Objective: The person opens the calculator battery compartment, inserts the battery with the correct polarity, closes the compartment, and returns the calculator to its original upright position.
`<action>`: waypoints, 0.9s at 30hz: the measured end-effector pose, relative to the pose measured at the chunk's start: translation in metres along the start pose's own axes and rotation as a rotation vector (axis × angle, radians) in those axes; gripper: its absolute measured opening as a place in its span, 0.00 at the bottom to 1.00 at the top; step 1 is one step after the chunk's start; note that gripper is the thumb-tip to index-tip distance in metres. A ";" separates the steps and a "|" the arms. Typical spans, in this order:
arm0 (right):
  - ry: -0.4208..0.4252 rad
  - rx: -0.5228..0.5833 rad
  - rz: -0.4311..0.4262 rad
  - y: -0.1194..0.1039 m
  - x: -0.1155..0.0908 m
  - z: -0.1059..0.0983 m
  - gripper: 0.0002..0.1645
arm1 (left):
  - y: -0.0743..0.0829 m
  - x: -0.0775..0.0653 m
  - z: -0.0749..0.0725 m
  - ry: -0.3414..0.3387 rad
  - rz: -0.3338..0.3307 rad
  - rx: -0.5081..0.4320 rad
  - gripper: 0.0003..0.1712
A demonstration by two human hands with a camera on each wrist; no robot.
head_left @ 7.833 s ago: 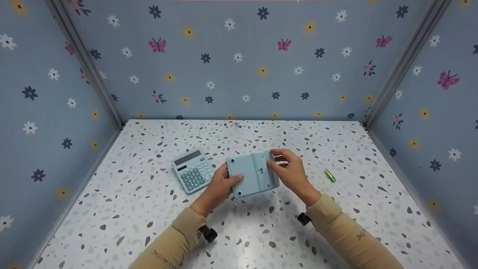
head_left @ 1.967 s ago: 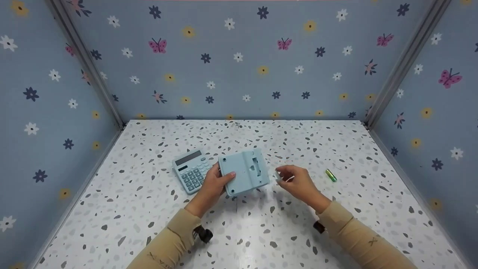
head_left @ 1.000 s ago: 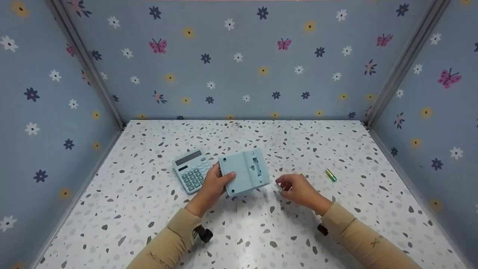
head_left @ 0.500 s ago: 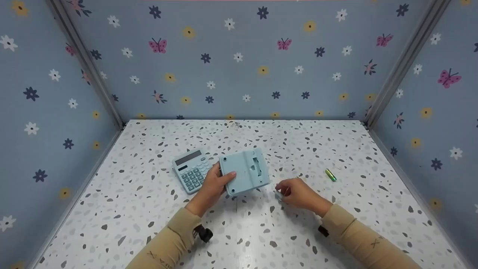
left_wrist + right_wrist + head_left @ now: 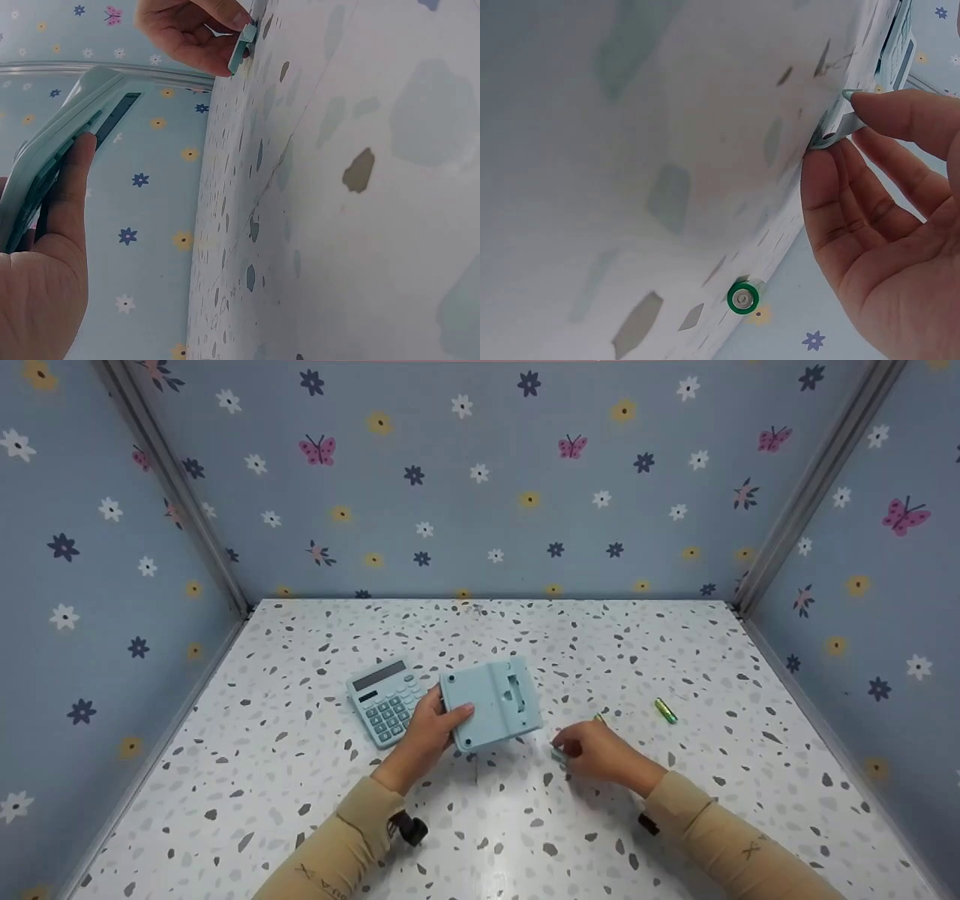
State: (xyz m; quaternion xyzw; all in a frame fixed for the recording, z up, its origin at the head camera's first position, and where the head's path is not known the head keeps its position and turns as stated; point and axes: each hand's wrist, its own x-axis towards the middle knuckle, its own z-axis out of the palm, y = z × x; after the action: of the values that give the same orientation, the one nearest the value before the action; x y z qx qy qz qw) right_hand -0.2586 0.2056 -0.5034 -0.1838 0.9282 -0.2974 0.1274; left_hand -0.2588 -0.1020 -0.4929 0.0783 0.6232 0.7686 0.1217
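Observation:
In the head view my left hand (image 5: pixel 427 735) holds a light blue calculator (image 5: pixel 480 706) back side up, thumb across its back. Its battery compartment (image 5: pixel 516 694) is uncovered and shows a dark slot. My right hand (image 5: pixel 600 750) is low at the tabletop, right of the calculator. Between thumb and fingertips it pinches a small light blue battery cover (image 5: pixel 836 133), also visible in the left wrist view. A green-yellow tip (image 5: pixel 600 719) shows just behind the right knuckles, the rest hidden. Farther right lies a green battery (image 5: pixel 665 711).
A second light blue calculator (image 5: pixel 386 701) lies face up at the left, partly behind my left hand. The speckled white table (image 5: pixel 480 840) is bounded by flowered panels (image 5: pixel 480 495) at the back and both sides.
The cover was on the calculator in the oldest frame; by two seconds ago my right hand had it off. Since then that hand has lowered to the table, and a green-yellow tip has appeared behind it.

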 end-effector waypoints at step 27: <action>-0.016 -0.052 -0.037 -0.001 0.002 0.000 0.19 | 0.002 -0.001 0.001 0.011 0.012 -0.011 0.32</action>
State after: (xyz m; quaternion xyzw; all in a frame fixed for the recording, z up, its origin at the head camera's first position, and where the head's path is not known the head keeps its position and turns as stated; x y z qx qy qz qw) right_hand -0.2598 0.2035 -0.5031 -0.2065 0.9309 -0.2741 0.1247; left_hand -0.2573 -0.1017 -0.4904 0.0773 0.6192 0.7730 0.1143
